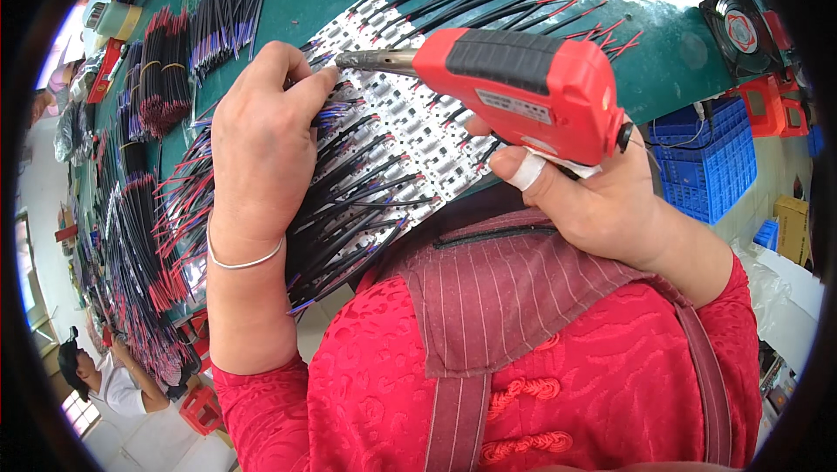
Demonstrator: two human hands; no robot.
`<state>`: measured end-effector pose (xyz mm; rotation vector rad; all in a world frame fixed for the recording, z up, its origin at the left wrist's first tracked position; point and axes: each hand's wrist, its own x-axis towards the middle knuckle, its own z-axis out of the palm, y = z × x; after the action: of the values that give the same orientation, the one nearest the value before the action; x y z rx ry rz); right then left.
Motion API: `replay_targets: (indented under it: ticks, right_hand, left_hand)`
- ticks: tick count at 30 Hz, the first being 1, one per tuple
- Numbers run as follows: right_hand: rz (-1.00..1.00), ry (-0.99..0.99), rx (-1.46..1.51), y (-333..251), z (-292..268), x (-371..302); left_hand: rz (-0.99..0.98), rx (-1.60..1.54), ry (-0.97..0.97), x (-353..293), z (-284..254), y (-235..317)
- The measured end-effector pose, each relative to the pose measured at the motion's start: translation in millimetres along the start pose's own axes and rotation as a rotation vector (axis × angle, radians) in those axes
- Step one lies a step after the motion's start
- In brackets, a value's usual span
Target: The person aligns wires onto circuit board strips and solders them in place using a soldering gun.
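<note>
My right hand (602,202) is wrapped round a red and black soldering gun (514,71), with white tape on its thumb. The gun's metal tip points left, close to the fingertips of my left hand (266,136). There my left thumb and forefinger pinch a thin wire, mostly hidden by the fingers. Beneath both hands lies a panel of white circuit boards (410,136) in rows. Black wires (349,189) with blue or red ends stick out along its near left side. More black wires with red ends (488,1) fan out from its far side.
Bundles of dark wires (166,71) lie at the left of the green table (671,45). A black fan (738,32) stands at the far right. Blue crates (706,158) and a red stool (772,110) are beyond the right edge. Another person (113,376) works at the lower left.
</note>
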<state>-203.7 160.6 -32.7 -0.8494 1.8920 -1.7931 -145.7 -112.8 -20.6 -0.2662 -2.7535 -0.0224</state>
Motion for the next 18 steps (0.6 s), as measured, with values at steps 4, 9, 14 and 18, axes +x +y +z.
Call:
replay_targets:
  ticks: [4,9,14,18]
  right_hand:
    - [-0.037,-0.016,-0.098,-1.5,-1.5,0.0]
    - [-0.078,0.085,-0.037,3.3,2.1,-1.1]
    - [0.015,0.123,0.052,-0.9,3.5,-1.4]
    - [0.023,0.112,0.056,-2.2,2.5,-0.6]
  left_hand:
    - [0.005,0.009,-0.007,0.1,1.5,-0.1]
    - [0.011,0.020,-0.010,-0.1,-0.6,-0.2]
    - [0.018,0.022,-0.005,0.5,0.8,-0.7]
    - [0.019,0.029,-0.002,2.2,-0.1,0.6]
